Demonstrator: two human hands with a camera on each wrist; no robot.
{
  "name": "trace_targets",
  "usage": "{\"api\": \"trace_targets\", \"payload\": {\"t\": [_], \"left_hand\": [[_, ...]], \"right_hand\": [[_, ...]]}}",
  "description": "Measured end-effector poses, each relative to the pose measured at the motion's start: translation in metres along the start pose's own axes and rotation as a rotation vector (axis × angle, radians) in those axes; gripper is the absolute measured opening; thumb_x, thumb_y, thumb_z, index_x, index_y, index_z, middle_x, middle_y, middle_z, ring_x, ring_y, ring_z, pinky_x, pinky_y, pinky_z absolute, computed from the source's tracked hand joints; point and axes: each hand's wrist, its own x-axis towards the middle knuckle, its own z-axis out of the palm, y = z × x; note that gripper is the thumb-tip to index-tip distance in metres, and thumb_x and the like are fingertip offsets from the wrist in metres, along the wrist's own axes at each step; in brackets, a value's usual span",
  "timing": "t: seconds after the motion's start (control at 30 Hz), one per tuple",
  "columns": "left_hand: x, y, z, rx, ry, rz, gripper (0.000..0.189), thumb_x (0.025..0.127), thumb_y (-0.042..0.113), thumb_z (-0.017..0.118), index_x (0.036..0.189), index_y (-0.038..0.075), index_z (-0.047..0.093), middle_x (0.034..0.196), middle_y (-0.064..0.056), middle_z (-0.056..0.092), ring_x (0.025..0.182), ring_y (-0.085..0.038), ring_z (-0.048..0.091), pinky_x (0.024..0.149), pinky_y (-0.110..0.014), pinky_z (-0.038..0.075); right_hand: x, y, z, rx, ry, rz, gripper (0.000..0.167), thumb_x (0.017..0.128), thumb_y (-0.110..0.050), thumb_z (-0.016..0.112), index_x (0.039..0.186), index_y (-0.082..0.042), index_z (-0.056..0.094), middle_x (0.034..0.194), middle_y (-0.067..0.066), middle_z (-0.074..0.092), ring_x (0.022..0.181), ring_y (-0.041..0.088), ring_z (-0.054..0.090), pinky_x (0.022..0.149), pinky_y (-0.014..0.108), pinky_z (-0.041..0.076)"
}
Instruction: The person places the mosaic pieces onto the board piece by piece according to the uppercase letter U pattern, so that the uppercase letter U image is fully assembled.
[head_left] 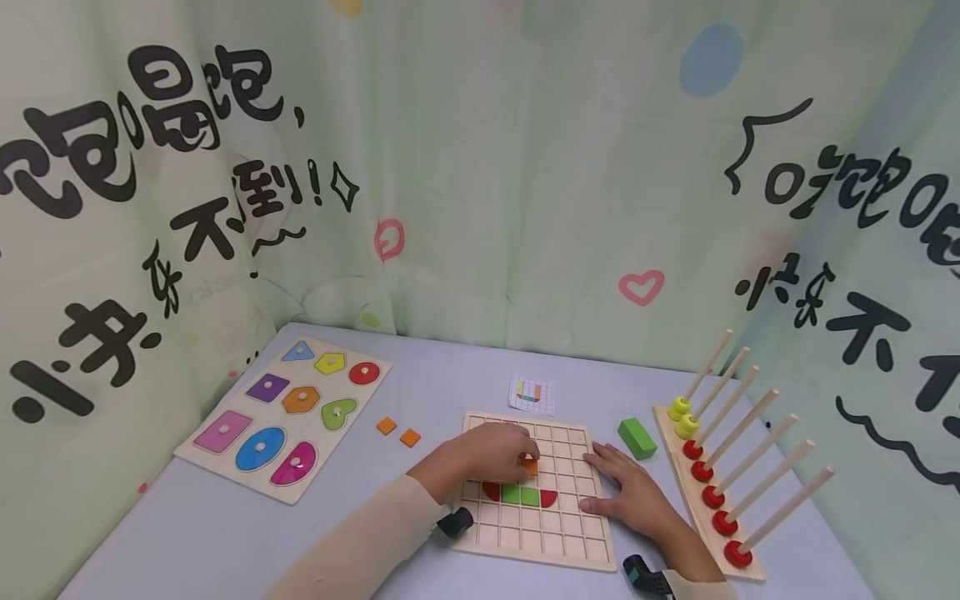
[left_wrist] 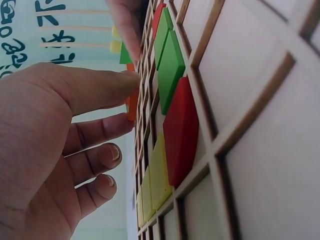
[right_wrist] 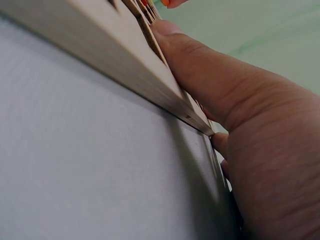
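My left hand (head_left: pixel 491 450) pinches a small orange square tile (head_left: pixel 529 467) between thumb and forefinger, over the wooden grid board (head_left: pixel 540 546). In the left wrist view the orange tile (left_wrist: pixel 132 97) is at the board's surface; whether it is seated in a cell cannot be told. Nearby in the grid lie green square tiles (head_left: pixel 520 496) with a rounded red tile (head_left: pixel 549 498) at either end. The left wrist view also shows yellow tiles (left_wrist: pixel 159 175), hidden by my hand from above. My right hand (head_left: pixel 630 492) rests at the board's right edge, thumb on top, fingers extended.
Two orange tiles (head_left: pixel 397 432) lie left of the board. A shape puzzle (head_left: pixel 303 433) sits farther left. Behind the board is a pattern card (head_left: pixel 532 395). A green block (head_left: pixel 637 438) and a peg stand (head_left: pixel 708 492) with upright rods stand at the right.
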Motion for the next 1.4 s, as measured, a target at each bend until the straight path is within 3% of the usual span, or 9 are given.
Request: {"api": "trace_targets", "payload": {"t": [0.57,1.4], "left_hand": [[0.018,0.015,0.007,0.027,-0.03,0.023,0.025,0.09,0.031,0.068,0.114,0.023,0.072,0.096,0.014,0.061,0.084,0.0,0.053,0.078,-0.019,0.046],[0.022,0.021,0.011,0.037,-0.062,0.009,0.024,0.091,0.034,0.069,0.113,0.026,0.072,0.09,0.015,0.058,0.079,-0.001,0.051,0.074,-0.018,0.045]], "right_hand": [[0.001,0.003,0.002,-0.015,0.005,-0.011,0.089,0.071,-0.06,0.076,0.141,-0.009,0.052,0.153,0.014,0.035,0.142,0.041,0.02,0.106,0.066,0.019],[0.001,0.003,0.002,-0.017,0.013,-0.024,0.089,0.07,-0.06,0.077,0.139,-0.009,0.054,0.152,0.015,0.036,0.142,0.04,0.021,0.105,0.066,0.02]]}}
